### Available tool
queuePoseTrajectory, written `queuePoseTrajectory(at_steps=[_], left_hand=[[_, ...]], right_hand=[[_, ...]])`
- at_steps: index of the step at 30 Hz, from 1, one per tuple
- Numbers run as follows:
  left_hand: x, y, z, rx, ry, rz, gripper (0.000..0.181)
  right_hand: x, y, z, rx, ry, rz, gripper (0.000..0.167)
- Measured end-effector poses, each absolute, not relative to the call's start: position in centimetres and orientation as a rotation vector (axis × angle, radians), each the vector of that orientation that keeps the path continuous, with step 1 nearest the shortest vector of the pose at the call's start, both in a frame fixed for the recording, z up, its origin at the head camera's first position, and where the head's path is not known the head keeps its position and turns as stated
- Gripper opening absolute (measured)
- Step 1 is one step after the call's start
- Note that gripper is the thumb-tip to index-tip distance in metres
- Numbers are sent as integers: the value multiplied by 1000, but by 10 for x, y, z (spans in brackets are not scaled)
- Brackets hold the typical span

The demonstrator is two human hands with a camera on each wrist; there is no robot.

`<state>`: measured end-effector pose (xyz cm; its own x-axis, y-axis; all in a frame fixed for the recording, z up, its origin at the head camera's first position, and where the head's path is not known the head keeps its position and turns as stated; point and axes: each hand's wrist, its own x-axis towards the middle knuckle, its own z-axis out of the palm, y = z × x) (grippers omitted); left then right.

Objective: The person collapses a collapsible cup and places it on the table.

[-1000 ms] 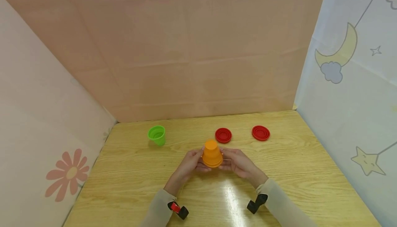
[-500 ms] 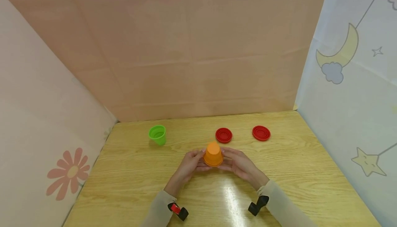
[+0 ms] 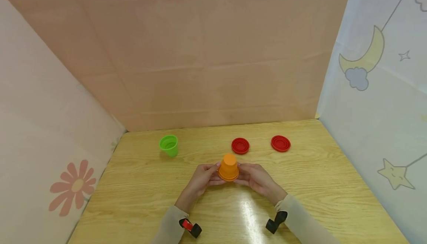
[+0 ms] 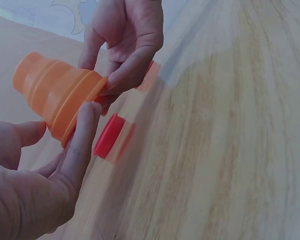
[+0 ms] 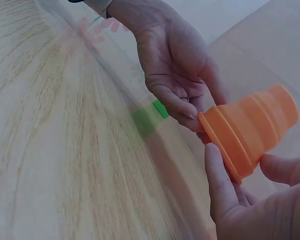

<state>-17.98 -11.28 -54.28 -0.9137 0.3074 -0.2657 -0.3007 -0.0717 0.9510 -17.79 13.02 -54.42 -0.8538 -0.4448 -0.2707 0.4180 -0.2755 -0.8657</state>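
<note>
An orange collapsible cup (image 3: pixel 228 168), extended and upside down with its wide rim lowest, is held above the table between both hands. My left hand (image 3: pixel 201 180) pinches its left side, thumb on the wall and fingers at the rim. On the opposite side my right hand (image 3: pixel 258 179) pinches it the same way. The wrist views show the stepped rings of the orange cup (image 4: pixel 55 95) and fingertips against the rim of the cup (image 5: pixel 250 132). Beyond the hands lie a red collapsed cup (image 3: pixel 240 146) and, farther right, another red collapsed cup (image 3: pixel 280 144).
A green extended cup (image 3: pixel 169 145) stands at the back left of the wooden table (image 3: pixel 140 199). A tan sheet (image 3: pixel 213 58) rises behind the table, with pale printed walls on the left (image 3: pixel 50 125) and right (image 3: pixel 373 118).
The orange cup has tipped slightly and sunk a little in the head view, its narrow end lower than before. Both hands keep their hold. The red and green cups have not moved.
</note>
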Motion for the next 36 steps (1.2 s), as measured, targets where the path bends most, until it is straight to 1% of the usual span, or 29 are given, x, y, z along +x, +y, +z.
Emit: queuePoseTrajectory(at_steps=[8,15,22,31,36], left_hand=[[-181,-113,-544,20,1830,2026,45],[-181,-112,-542,12,1825,2022,44],[-181,-111,-542,22,1809,1982,45],[-179,-110,-543,62,1804,1902,52],[-179,-108,-544,40,1794,1896,49]], right_hand=[[-179,129,-542,19,1531,-2129,47],[-178,127,-541,3,1575,-2121,48],[-177,122,-542,37,1785,-2067,39],[-179,126,-539,-81,1985,-1969,40],[-180,126,-538,-151,2007,-1952,40]])
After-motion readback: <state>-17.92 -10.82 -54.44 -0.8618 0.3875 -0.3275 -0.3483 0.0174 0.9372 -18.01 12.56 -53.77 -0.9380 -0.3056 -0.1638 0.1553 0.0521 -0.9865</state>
